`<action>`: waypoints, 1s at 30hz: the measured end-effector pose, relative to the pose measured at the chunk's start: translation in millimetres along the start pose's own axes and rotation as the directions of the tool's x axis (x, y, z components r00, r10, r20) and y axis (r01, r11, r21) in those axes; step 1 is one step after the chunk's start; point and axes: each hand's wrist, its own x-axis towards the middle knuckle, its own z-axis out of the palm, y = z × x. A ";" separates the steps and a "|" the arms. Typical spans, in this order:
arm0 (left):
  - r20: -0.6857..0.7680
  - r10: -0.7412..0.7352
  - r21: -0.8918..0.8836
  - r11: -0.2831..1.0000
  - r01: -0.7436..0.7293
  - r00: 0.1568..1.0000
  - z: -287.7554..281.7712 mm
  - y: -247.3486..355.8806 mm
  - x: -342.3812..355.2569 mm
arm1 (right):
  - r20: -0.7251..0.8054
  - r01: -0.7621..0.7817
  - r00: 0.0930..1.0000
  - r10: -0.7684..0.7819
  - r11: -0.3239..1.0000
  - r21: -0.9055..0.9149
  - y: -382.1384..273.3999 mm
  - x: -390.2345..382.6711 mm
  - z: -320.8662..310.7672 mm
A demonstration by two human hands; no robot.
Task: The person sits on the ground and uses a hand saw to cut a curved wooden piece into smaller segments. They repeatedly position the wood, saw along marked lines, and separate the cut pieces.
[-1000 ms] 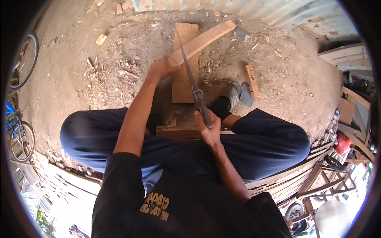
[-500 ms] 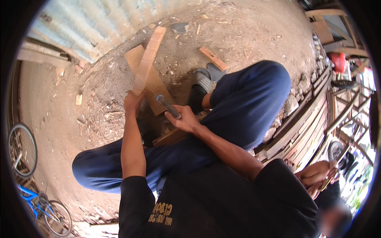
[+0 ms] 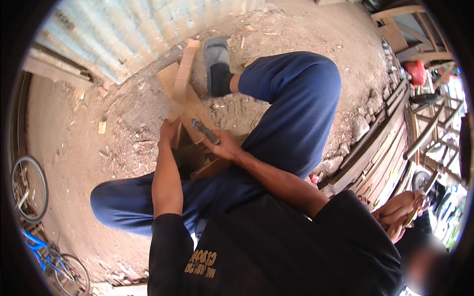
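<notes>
My left hand (image 3: 171, 130) is closed around the near end of a long wooden bar (image 3: 183, 74) with crosswise marks along its upper face. The bar points away from me, over a flat wooden board (image 3: 198, 114) lying slanted on the ground. In my right hand (image 3: 224, 144) is a dark cylindrical tool (image 3: 205, 131) with a bluish end, held slanting toward the bar; its exact kind does not show. Another piece of wood (image 3: 210, 167) lies between my legs, partly hidden by the right hand and wrist.
My right foot in a grey shoe (image 3: 217, 52) rests beside the bar's far end. A corrugated metal wall (image 3: 143, 34) rises at the far left. Stacked planks (image 3: 377, 148) and stones (image 3: 360, 129) line the right. A blue bicycle (image 3: 37, 244) stands at left; another person's hands (image 3: 400, 217) show at lower right.
My right foot has moved left and farther out, to beside the bar. The bar has swung more upright in view, and the left hand has shifted slightly right. A small notched block is now out of sight.
</notes>
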 end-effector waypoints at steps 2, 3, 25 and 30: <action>-0.003 -0.010 -0.042 0.999 0.010 1.000 1.0 -4.0 5.2 | 0.017 -0.044 0.999 0.044 0.999 0.002 6.9 5.0 1.4; -0.011 -0.015 -0.076 0.997 0.014 1.000 -0.4 -8.3 8.7 | 0.032 -0.064 0.997 0.063 0.998 0.005 9.9 7.4 4.2; -0.196 0.137 0.006 0.990 -0.139 0.971 -8.9 32.3 -24.0 | 0.009 -0.248 0.969 0.248 0.969 0.014 -0.3 33.5 -14.1; -0.225 0.162 0.039 0.987 -0.157 0.961 -5.0 38.1 -14.0 | 0.011 -0.220 0.975 0.220 0.975 -0.020 8.6 36.8 -6.8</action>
